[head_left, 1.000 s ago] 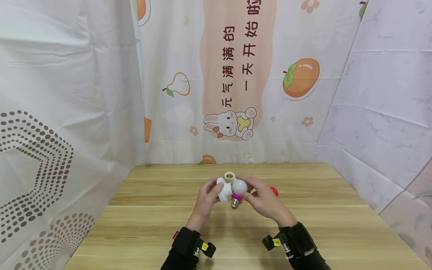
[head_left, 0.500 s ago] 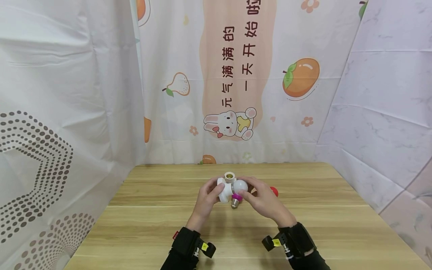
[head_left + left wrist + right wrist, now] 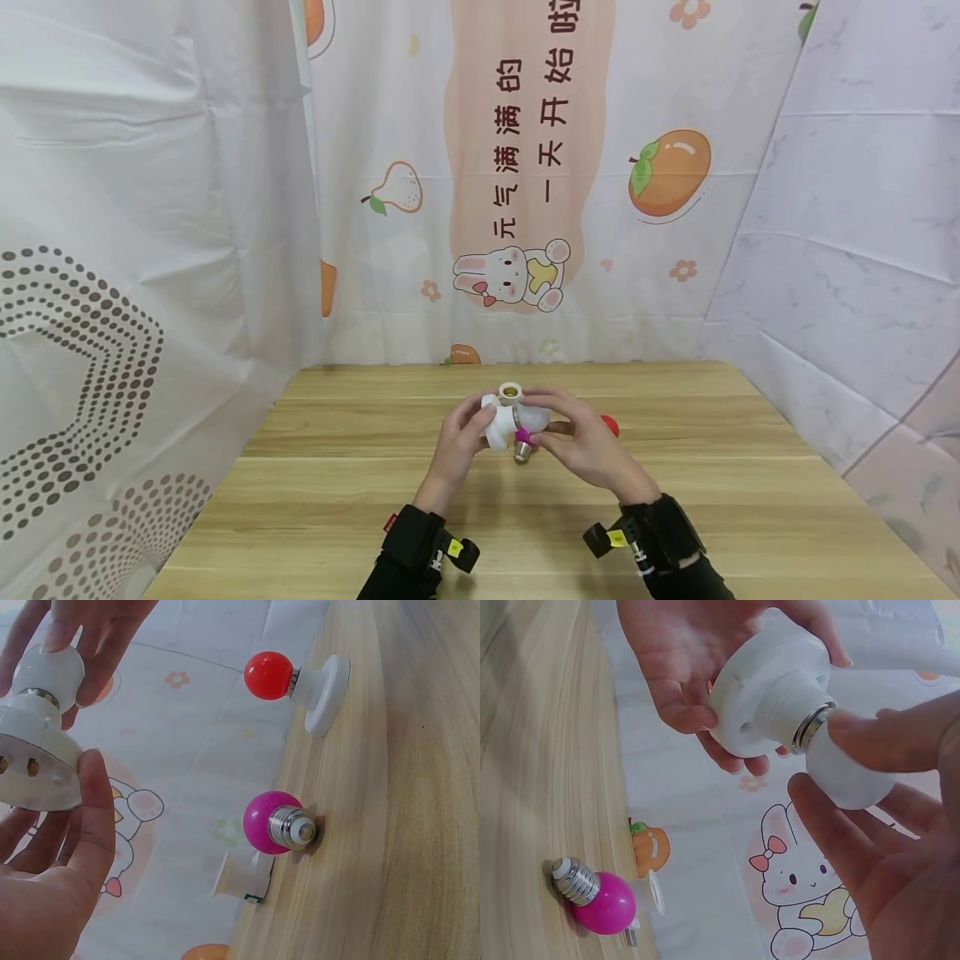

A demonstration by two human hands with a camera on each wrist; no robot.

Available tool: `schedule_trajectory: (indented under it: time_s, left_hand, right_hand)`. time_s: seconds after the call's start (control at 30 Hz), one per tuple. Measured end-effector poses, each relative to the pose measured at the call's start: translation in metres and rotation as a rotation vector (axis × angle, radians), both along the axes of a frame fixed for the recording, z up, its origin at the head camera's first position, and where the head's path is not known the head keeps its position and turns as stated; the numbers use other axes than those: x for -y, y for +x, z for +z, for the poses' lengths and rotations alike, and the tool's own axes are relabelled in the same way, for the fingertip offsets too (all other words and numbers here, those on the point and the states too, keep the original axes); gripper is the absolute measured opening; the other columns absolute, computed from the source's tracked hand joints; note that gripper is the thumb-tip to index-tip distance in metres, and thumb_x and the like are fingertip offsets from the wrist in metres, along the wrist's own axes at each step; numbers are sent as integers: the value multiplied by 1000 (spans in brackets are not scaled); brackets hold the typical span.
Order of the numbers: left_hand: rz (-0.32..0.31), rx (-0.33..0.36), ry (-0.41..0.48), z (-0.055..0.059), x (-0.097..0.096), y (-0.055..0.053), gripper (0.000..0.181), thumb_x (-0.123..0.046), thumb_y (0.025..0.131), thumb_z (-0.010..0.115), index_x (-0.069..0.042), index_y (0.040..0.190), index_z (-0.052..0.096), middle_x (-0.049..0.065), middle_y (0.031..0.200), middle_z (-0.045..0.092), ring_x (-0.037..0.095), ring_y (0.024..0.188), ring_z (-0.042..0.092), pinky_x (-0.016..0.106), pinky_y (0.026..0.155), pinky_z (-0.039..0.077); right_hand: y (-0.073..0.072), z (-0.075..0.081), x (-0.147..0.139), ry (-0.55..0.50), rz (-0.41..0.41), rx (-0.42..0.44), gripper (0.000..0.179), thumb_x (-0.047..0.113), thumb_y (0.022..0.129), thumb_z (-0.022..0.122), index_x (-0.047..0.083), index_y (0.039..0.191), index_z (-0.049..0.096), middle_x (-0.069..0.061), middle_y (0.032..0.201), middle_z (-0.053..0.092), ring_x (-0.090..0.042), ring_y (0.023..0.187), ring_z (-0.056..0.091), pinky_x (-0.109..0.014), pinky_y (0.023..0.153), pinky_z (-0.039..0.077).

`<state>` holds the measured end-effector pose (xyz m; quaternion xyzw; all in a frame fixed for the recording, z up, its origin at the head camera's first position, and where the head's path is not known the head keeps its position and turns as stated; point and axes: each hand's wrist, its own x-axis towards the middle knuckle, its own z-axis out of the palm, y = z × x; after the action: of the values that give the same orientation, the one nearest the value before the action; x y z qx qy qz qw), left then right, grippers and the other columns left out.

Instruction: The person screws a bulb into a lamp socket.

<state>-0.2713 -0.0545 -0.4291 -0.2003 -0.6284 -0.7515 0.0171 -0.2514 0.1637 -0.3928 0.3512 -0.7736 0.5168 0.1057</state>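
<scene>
In the head view my left hand [image 3: 459, 442] grips a white lamp holder [image 3: 761, 690] by its round base, raised off the table and tipped on its side. Brass contacts show on the base's underside in the left wrist view. A white light bulb [image 3: 847, 776] sits in the holder's mouth, with a narrow band of its metal screw cap showing at the collar. Around the bulb's globe are the thumb and fingers of my right hand [image 3: 592, 446], thumb on one side and fingers on the other.
Beneath the hands a magenta bulb [image 3: 271, 823] lies loose on the wooden table [image 3: 337, 517]. Behind it stands another white lamp holder [image 3: 511, 392], its socket bare. A red bulb [image 3: 268, 675] is seated in a third holder [image 3: 328, 696] to the right. Printed curtains [image 3: 390, 275] enclose the table.
My right thumb has slid down and the fingers have stretched further over the bulb, re-placing their hold on it. The left hand and lamp holder have stayed nearly still.
</scene>
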Motion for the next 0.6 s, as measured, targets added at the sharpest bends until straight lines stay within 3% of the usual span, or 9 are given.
schedule_trajectory:
  time_s: [0.23,0.6]
  left_hand:
    - [1,3,-15,0,0,1,46,-28,103,55,2,138,56,15,121,60,22,103,60,37,81,57]
    - [4,-3,-20,0,0,0,46,-27,102,56,2,138,56,18,123,61,21,103,61,35,81,56]
  right_hand:
    - [0,1,-1,9,3,-27,47,-14,88,69,8,128,68,-14,140,55,-34,123,57,-33,88,57]
    - [0,0,-1,-20,27,22,45,-12,90,68,6,131,67,-21,139,53,-34,121,57,-33,85,58]
